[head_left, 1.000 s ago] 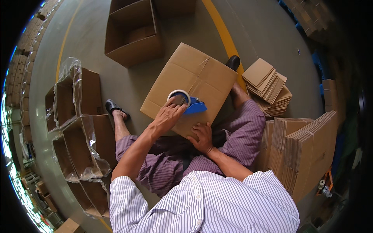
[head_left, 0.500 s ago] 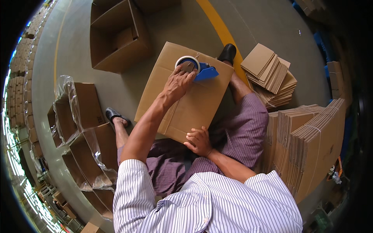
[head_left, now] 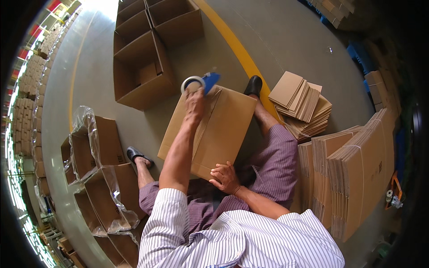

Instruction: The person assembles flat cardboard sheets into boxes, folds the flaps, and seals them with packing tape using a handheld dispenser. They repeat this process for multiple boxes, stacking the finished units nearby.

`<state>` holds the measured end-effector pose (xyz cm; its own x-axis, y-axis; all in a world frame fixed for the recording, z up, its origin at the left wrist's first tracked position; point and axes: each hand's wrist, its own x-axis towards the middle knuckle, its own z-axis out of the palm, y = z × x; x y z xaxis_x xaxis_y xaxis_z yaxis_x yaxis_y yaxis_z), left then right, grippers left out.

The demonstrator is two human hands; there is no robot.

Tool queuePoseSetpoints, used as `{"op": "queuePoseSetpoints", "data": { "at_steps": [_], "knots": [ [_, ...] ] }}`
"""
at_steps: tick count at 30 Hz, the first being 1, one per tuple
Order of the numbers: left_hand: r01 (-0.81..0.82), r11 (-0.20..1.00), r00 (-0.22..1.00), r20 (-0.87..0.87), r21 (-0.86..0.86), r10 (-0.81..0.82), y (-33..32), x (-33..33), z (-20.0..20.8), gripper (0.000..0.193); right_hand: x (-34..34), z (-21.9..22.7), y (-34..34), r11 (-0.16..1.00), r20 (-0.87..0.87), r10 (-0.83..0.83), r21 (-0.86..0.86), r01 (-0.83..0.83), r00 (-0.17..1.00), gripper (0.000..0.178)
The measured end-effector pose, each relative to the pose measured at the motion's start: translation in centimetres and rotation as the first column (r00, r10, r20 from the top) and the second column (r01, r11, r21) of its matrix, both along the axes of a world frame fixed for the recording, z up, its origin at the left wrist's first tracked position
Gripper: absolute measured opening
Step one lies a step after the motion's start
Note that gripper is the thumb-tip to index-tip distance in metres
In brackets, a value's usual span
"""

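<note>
Sits with legs spread to either side of a closed brown carton (head_left: 230,127). Grips a blue tape dispenser (head_left: 212,83) in the left hand (head_left: 194,108), with fingers clamped on it beside the pale tape roll (head_left: 183,85). Holds the dispenser at the carton's far edge, left of the far end of the centre seam (head_left: 206,127). Cannot tell from this angle whether the dispenser touches the cardboard, nor just how the left thumb sits, being hidden. Reaches over the carton's left part with the left forearm, hiding some of the top.

Rests the right hand (head_left: 226,177) on the carton's near right corner, with fingers slightly apart and laid over the edge, not closed around anything.

Wears a striped shirt (head_left: 250,236), purple checked shorts (head_left: 279,156) and black clogs (head_left: 254,85). Has open cartons (head_left: 145,73) ahead on the grey floor (head_left: 290,35), and more boxes with clear plastic (head_left: 117,196) draped over them at the left. Has a leaning pile of flat cardboard pieces (head_left: 292,91) near the right leg, just past the yellow line (head_left: 230,38), and strapped bundles of flattened cartons (head_left: 366,165) standing closer in at the right
</note>
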<state>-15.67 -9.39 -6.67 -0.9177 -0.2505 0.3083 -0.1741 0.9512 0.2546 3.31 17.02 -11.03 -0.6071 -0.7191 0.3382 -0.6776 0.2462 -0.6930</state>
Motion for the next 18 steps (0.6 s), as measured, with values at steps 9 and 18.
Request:
{"op": "queuePoseSetpoints", "data": {
  "at_steps": [9,18],
  "knots": [
    [-0.568,0.823,0.820,0.085,-0.004,0.566,-9.1,21.9,-4.6,0.043,-4.3,-2.5,-0.3,0.814,0.008,-0.579,-0.056,0.578,0.815,0.067],
    [-0.587,0.732,0.809,0.225,0.347,0.542,-7.0,29.8,-3.0,0.036,-10.5,-3.8,1.6,0.918,0.577,-0.368,0.099,0.385,0.730,0.079]
  ]
}}
